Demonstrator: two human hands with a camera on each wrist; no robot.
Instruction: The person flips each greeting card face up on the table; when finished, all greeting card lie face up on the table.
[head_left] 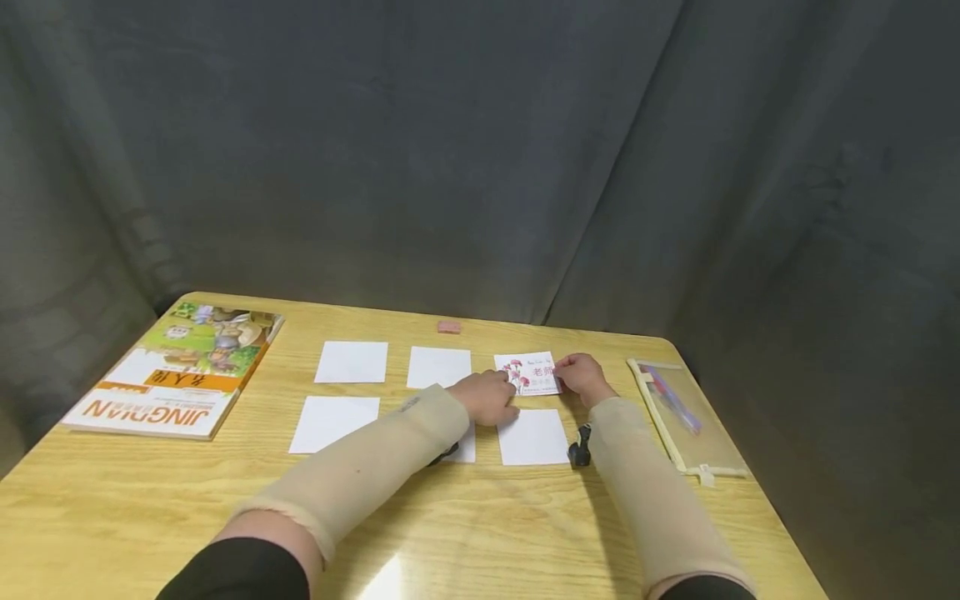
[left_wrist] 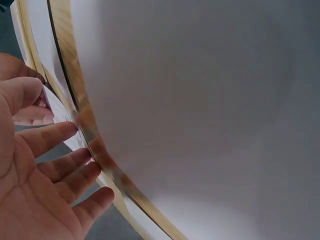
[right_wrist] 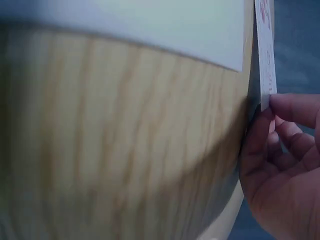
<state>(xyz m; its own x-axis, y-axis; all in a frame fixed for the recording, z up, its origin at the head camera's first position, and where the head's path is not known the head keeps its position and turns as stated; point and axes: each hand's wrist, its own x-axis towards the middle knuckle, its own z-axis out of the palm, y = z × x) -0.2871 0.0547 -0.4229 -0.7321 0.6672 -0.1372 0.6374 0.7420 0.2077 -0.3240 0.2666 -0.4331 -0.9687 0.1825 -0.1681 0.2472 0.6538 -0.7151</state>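
Book (head_left: 183,371) left, pouch (head_left: 708,425) right; sleeve (head_left: 367,467) partly hides white card (head_left: 467,448).

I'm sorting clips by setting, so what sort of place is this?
Possibly a curtained-off study or recording corner: dark grey curtains hang behind a wood-grain table, and an illustrated JINGDIAN paperback lies on it. The wider room doesn't show.

Tabletop (head_left: 487,525): paper sheets (head_left: 532,437) between book (head_left: 180,367) and pouch (head_left: 715,450).
Book left; pouch right, pens (head_left: 675,400) inside. Sheets lie in two rows, card (head_left: 534,372) at far row's right end, small block (head_left: 449,327) behind that row's middle sheet.
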